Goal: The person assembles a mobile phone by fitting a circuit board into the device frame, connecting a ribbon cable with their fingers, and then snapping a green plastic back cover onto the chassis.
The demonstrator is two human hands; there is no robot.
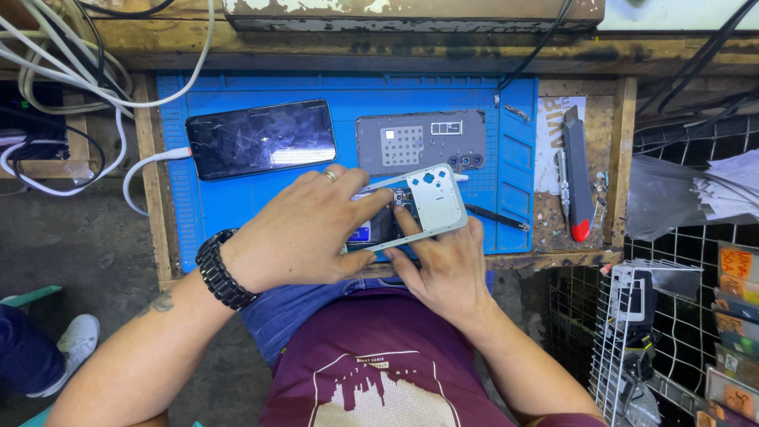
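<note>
Both my hands hold an opened phone over the front of a blue work mat (pixel 237 202). My left hand (pixel 304 233), with a ring and a black wristband, covers the phone body (pixel 370 229) from the left and pinches the edge of its pale frame (pixel 436 202). My right hand (pixel 447 265) grips the frame from below, thumb pressed on its inner edge near the exposed board. The frame is tilted up, partly lifted off the body.
On the mat lie a dark phone (pixel 261 138) plugged into a white cable (pixel 146 170) and a grey back cover (pixel 419 141). A black tool (pixel 496 215), a red-tipped utility knife (pixel 575 174), wire racks (pixel 632 332) and tangled cables (pixel 71 63) surround the bench.
</note>
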